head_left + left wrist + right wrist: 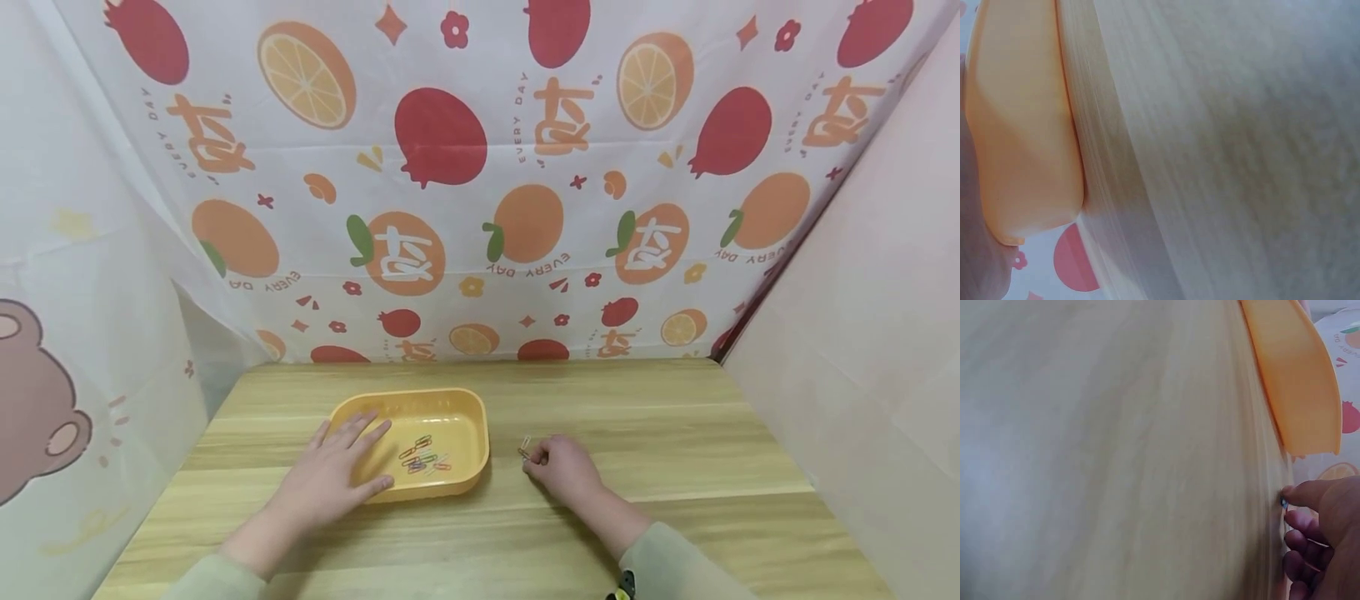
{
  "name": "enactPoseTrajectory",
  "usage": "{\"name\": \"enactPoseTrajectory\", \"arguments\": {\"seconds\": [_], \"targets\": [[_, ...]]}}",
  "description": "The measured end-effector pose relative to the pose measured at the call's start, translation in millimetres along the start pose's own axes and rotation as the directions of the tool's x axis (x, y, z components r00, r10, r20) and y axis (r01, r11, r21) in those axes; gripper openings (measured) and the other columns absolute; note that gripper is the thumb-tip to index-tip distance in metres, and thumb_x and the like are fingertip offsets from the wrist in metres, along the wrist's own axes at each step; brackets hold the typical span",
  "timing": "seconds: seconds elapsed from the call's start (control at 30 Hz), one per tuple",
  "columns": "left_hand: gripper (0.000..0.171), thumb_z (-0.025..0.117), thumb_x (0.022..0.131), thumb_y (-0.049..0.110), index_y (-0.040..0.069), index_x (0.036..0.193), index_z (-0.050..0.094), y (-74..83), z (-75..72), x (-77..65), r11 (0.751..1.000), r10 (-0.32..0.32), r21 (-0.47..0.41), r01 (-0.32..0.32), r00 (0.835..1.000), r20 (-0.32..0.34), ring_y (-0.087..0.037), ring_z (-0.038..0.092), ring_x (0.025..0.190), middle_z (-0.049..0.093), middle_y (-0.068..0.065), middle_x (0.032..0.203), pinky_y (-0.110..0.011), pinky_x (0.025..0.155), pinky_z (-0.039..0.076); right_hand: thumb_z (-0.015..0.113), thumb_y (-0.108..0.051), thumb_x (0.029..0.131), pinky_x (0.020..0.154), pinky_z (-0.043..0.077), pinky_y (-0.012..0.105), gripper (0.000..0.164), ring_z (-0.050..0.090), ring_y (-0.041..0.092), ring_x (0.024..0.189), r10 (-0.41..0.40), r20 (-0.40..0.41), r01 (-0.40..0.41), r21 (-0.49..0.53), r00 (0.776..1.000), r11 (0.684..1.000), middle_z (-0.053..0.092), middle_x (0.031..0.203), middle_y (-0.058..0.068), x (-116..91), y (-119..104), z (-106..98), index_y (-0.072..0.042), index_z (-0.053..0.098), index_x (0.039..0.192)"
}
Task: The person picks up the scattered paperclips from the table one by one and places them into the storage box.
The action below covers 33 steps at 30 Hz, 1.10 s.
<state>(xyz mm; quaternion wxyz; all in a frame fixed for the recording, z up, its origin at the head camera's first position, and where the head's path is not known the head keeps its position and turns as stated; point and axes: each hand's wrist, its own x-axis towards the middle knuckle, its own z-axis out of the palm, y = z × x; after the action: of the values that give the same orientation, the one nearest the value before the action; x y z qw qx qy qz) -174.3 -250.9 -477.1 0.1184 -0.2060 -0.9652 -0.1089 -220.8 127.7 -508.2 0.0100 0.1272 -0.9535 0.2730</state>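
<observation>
A yellow plastic basket (471,475) sits on the wooden table with several coloured paper clips (423,461) lying inside. My left hand (330,479) spreads over the basket's left side, fingers extended across it and the thumb at the front rim. To the right of the basket, my right hand (564,471) is low at the tabletop, its thumb and index finger pinching a small paper clip (1284,502) that shows dark blue in the right wrist view. Another paper clip (526,442), pale in colour, shows just beyond those fingertips. The remaining right fingers are curled.
The wooden table (675,433) extends to both sides and in front of the basket. A white cloth with a fruit print (480,250) hangs along the back edge. Pale cloth panels stand left (112,333) and right (862,333).
</observation>
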Motion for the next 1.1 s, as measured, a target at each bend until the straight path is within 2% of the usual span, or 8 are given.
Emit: {"name": "enactPoseTrajectory", "arguments": {"seconds": [0.17, 0.37, 0.53, 0.73, 0.9, 1.1], "targets": [[0.080, 0.061, 0.089, 0.064, 0.021, 0.153, 0.040, 0.7, 1.5, -1.1, 1.000, 0.000, 0.004, 0.000, 1.000, -0.002, -0.035, 0.026, 0.147, 0.032, -0.011, 0.159, -0.057, 0.120, 0.002, 0.074, -0.022, 0.084, 0.059, 0.044, 0.029, 0.018, 0.049, 0.009, 0.062, 0.041, 0.018, -0.042, 0.028, 0.999, 0.999, 0.058, 0.070, -0.010, 0, -1, 0, -0.021, 0.065, 0.070], [0.080, 0.062, 0.088, 0.063, 0.020, 0.153, 0.041, 1.3, 1.8, -2.6, 1.000, -0.008, -0.002, 0.008, 1.000, -0.007, -0.035, 0.026, 0.146, 0.032, -0.010, 0.159, -0.058, 0.120, 0.003, 0.072, -0.017, 0.082, 0.060, 0.044, 0.029, 0.016, 0.048, 0.009, 0.061, 0.024, 0.033, -0.024, 0.022, 0.999, 0.999, 0.057, 0.069, -0.010, 0, -3, -2, -0.019, 0.063, 0.069], [0.079, 0.063, 0.089, 0.062, 0.019, 0.152, 0.041, 3.2, -0.4, -3.0, 1.000, -0.012, -0.010, 0.012, 1.000, -0.006, -0.036, 0.026, 0.146, 0.032, -0.011, 0.159, -0.057, 0.120, 0.001, 0.070, -0.016, 0.081, 0.058, 0.043, 0.029, 0.014, 0.048, 0.010, 0.060, 0.030, 0.060, -0.030, 0.001, 0.998, 1.000, 0.057, 0.068, -0.009, 2, -5, -4, -0.019, 0.062, 0.070], [0.079, 0.063, 0.088, 0.062, 0.021, 0.152, 0.042, 2.8, -0.8, -3.2, 1.000, -0.004, 0.002, 0.004, 1.000, -0.019, -0.035, 0.028, 0.146, 0.034, -0.010, 0.158, -0.059, 0.119, 0.006, 0.066, -0.014, 0.076, 0.057, 0.042, 0.030, 0.012, 0.048, 0.012, 0.059, 0.050, 0.086, -0.050, -0.006, 0.995, 0.999, 0.055, 0.067, -0.007, 2, -8, -7, -0.018, 0.059, 0.068], [0.080, 0.062, 0.088, 0.063, 0.021, 0.152, 0.041, 2.5, -0.7, -4.1, 1.000, -0.008, 0.003, 0.008, 1.000, -0.015, -0.035, 0.028, 0.146, 0.034, -0.010, 0.158, -0.056, 0.120, 0.002, 0.067, -0.015, 0.076, 0.055, 0.041, 0.028, 0.013, 0.047, 0.012, 0.058, 0.062, 0.116, -0.060, -0.019, 0.991, 0.998, 0.054, 0.065, -0.007, 4, -10, -7, -0.018, 0.058, 0.066], [0.079, 0.062, 0.089, 0.063, 0.021, 0.153, 0.040, 1.6, -0.7, -3.1, 1.000, -0.007, 0.005, 0.007, 1.000, -0.007, -0.036, 0.027, 0.146, 0.033, -0.010, 0.159, -0.058, 0.120, 0.003, 0.065, -0.015, 0.074, 0.053, 0.039, 0.027, 0.015, 0.046, 0.012, 0.056, 0.071, 0.144, -0.070, -0.013, 0.987, 0.997, 0.053, 0.062, -0.006, 7, -11, -9, -0.017, 0.055, 0.064]]}}
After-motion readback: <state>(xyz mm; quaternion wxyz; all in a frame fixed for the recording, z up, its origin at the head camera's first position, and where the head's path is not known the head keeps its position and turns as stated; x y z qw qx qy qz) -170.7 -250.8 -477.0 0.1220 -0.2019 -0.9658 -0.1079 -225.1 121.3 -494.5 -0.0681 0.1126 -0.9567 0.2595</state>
